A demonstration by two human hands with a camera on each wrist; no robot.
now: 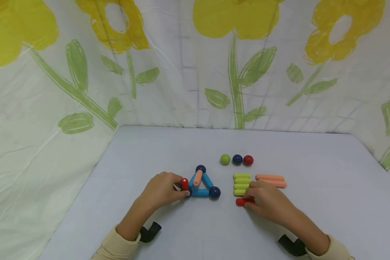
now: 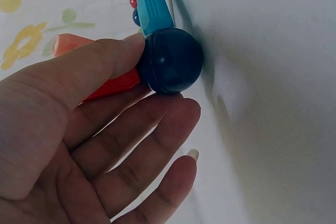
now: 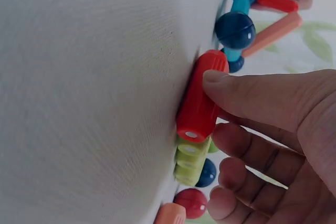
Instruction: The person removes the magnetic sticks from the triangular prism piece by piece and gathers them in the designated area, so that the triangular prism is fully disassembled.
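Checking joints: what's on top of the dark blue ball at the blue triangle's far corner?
A tilted peach cylindrical rod, its free end overhanging the triangle. In every view, its contact with the dark blue ball is hidden.

In the head view, the smooth white tabletop (image 1: 188, 231) is lit softly and evenly, and faint, soft-edged shadows are cast below the fingers of the left hand (image 1: 163, 190) and the right hand (image 1: 268, 201). The light source cannot be placed. In the left wrist view, the palm is dimmed, a broad grey shadow is spread over the tabletop beyond the fingertips, and the white cloth backdrop with painted yellow flowers (image 1: 195, 72) is washed out and blurred behind the thumb. In the right wrist view, the ribbed red rod (image 3: 202, 98) under the thumb is sharply rendered; beyond the fingertips, a white glint is caught on a glossy dark blue ball (image 3: 235, 31).
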